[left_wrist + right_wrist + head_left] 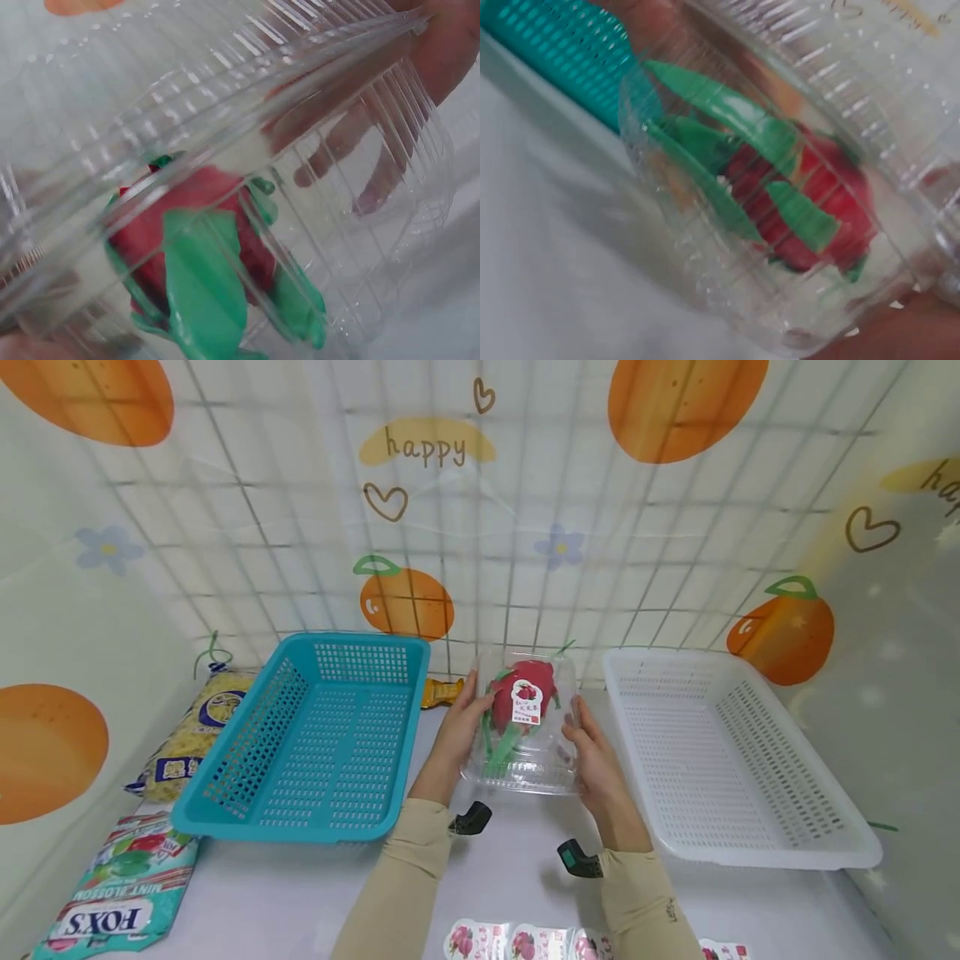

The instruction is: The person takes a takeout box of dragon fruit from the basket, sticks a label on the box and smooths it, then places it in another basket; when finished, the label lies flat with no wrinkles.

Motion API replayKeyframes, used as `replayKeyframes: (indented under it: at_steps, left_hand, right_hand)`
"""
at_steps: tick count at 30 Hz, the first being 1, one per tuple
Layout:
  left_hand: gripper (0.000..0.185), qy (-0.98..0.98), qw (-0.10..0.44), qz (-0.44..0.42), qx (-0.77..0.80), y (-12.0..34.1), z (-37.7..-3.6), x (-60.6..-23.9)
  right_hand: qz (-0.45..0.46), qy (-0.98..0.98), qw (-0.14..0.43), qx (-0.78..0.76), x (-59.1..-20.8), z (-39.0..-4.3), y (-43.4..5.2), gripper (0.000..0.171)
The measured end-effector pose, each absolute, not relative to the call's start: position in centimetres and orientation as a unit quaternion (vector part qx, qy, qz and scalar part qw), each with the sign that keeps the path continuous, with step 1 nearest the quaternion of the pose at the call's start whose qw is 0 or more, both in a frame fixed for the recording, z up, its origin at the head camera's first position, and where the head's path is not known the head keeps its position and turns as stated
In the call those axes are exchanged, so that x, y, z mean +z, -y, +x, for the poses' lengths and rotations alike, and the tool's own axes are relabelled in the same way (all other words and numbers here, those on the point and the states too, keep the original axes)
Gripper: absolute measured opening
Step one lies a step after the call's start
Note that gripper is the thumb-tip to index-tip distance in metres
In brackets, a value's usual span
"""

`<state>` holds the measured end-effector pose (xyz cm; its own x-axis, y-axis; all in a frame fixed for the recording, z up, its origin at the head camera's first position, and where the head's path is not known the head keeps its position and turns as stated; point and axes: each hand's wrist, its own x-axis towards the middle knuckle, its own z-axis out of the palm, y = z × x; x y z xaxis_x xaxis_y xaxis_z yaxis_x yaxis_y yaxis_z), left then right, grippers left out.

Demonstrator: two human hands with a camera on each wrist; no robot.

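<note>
Hands hold a clear plastic clamshell box point(525, 727) from both sides, tilted up off the white table point(510, 877) between two baskets. The left hand point(459, 727) grips the box's left wall with fingers wrapped toward its far edge, and the right hand point(592, 752) grips the right wall, fingers curled round the rim. Inside lies a red dragon fruit point(525, 689) with green scales, and a small red-and-white label point(527, 702) sits on the lid over it. In the left wrist view the fruit point(199, 247) shows through the ribbed plastic, with what are probably the other hand's fingers point(352, 161) blurred behind the far wall. A teal basket point(315, 735) stands just left of the box, a white basket point(735, 752) just right. A strip of similar labels point(525, 942) lies at the table's near edge, a FOX'S candy bag point(120, 893) at far left.
</note>
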<state>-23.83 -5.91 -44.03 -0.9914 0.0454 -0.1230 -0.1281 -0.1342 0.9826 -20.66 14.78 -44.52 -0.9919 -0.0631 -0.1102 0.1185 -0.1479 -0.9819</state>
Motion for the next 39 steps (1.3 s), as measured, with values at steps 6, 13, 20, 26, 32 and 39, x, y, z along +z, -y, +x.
replayKeyframes:
  at_steps: [6, 13, 20, 26, 32, 39]
  left_hand:
    - [0.069, -0.643, 0.054, -0.028, 0.763, 5.6, -22.9, -42.4]
    - [0.07, -0.643, 0.051, -0.013, 0.764, 5.4, -22.0, -40.8]
    - [0.068, -0.657, 0.077, -0.008, 0.75, 6.2, -20.8, -39.4]
    - [0.071, -0.673, 0.072, -0.006, 0.736, 7.3, -19.9, -39.0]
    - [0.073, -0.663, 0.065, -0.014, 0.745, 8.4, -19.3, -38.6]
    - [0.073, -0.664, 0.054, -0.009, 0.746, 9.5, -18.7, -38.0]
  right_hand:
    - [0.022, -0.632, 0.049, -0.773, -42.6, -19.9, -15.0, 0.066]
    - [0.035, -0.625, 0.04, -0.779, -41.1, -19.1, -15.2, 0.067]
    - [0.036, -0.607, 0.031, -0.793, -40.1, -18.4, -14.7, 0.066]
    - [0.029, -0.596, 0.032, -0.802, -39.6, -17.8, -13.6, 0.067]
    - [0.028, -0.592, 0.038, -0.804, -39.4, -17.5, -12.6, 0.066]
    - [0.041, -0.6, 0.04, -0.798, -39.1, -17.3, -11.3, 0.065]
